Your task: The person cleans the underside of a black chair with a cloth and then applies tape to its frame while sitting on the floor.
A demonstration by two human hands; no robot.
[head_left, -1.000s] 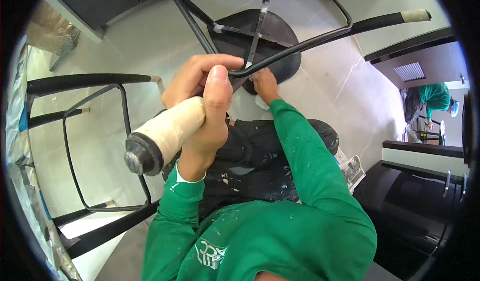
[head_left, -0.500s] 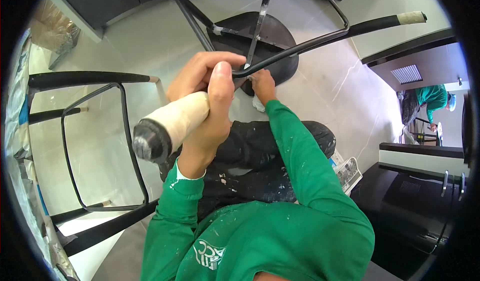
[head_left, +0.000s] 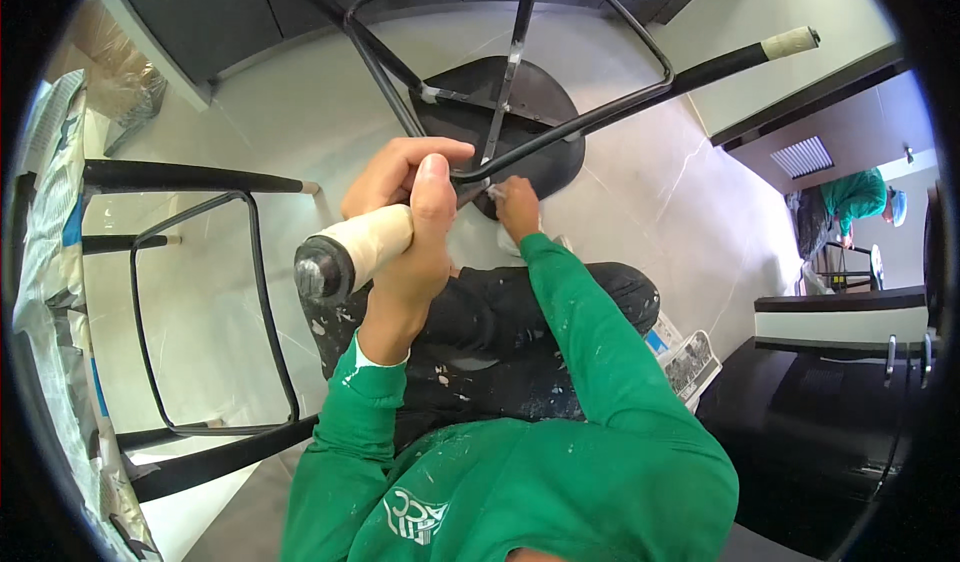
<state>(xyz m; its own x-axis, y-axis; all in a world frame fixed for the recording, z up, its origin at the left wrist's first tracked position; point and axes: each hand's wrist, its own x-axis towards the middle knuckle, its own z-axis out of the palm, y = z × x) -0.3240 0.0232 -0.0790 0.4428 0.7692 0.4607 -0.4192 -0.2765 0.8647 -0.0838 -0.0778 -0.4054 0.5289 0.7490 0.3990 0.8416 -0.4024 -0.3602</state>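
Note:
A black metal stool (head_left: 515, 47) stands upside down before me, its round dark seat (head_left: 550, 152) on the floor and its legs pointing up. My left hand (head_left: 410, 222) is wrapped round the nearest leg, just past the cream tape (head_left: 370, 242) that covers it near its black end cap. Lower down, beside the seat and the foot of this leg, my right hand (head_left: 517, 208) has its fingers pinched together. A small whitish bit shows at those fingertips, too small to name. The leg and my left hand partly hide that spot.
Another black stool frame (head_left: 250, 272) lies on my left, beside plastic and paper sheeting (head_left: 55, 312). Newspaper (head_left: 690, 362) lies by my right knee, near a glossy black cabinet (head_left: 800, 422). A person in green (head_left: 855, 197) bends over another stool at far right.
The view has shifted slightly, so the stool sits a little further left. My left hand keeps its hold on the leg; my right hand stays low by the seat.

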